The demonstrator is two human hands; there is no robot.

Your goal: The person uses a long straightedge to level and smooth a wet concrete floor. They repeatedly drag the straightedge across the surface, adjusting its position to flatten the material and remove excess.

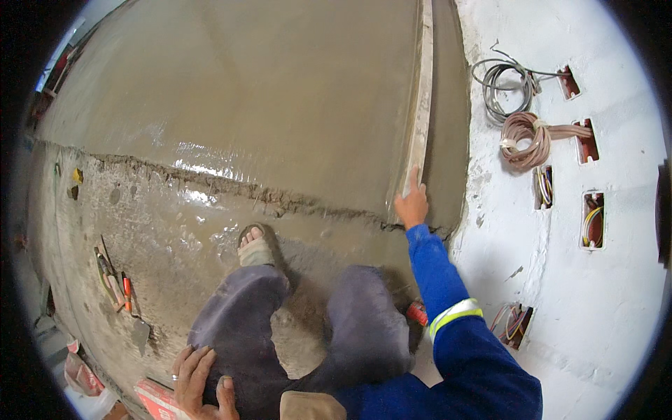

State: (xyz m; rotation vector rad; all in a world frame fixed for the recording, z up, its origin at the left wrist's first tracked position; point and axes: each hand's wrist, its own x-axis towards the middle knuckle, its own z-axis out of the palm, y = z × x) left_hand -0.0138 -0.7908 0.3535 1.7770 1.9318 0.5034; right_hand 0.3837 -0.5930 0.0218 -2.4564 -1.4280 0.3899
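Note:
A long, straight screed bar lies on smooth wet cement, running away from me near the right wall. My right hand is closed on its near end, with the index finger stretched along the bar. Just in front of my feet, the cement ends in a rough, crumbly edge. My left hand rests on my left thigh, fingers apart, holding nothing. Beside it is a red and white package, partly hidden by the hand.
Coiled grey cable and coiled brownish cable hang from open boxes in the white wall. Several hand tools and a small trowel lie on the floor at left. A red object sits by my right knee.

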